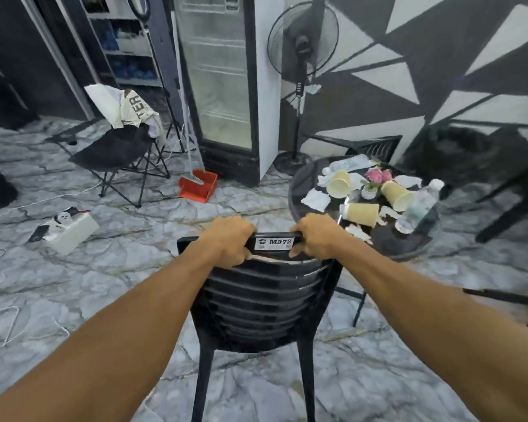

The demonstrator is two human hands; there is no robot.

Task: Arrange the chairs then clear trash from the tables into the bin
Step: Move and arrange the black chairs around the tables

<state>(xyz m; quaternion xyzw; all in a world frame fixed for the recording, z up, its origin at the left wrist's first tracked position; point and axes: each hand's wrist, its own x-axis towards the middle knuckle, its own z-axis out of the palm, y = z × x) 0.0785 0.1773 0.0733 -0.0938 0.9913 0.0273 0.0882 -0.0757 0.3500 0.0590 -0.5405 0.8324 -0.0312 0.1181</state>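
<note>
A black plastic chair [265, 303] with a slatted back stands in front of me, its top rail bearing a white label. My left hand [230, 240] and my right hand [319, 237] both grip that top rail, one on each side of the label. Just beyond, to the right, is a round dark glass table [305, 184]. Lying on it are three tipped paper cups [363, 214], torn white paper scraps [316, 200], a clear plastic bottle [419, 207], a second bottle [352, 163] and a small pot of pink flowers [377, 178].
A folding camp chair [119, 153] with clothes draped on it stands at the left. A red dustpan [198, 185] rests by the glass-door fridge [223, 80]. A standing fan [301, 86] is behind the table. Black chairs [506, 190] sit at right; a white box [70, 228] and cables lie on the floor.
</note>
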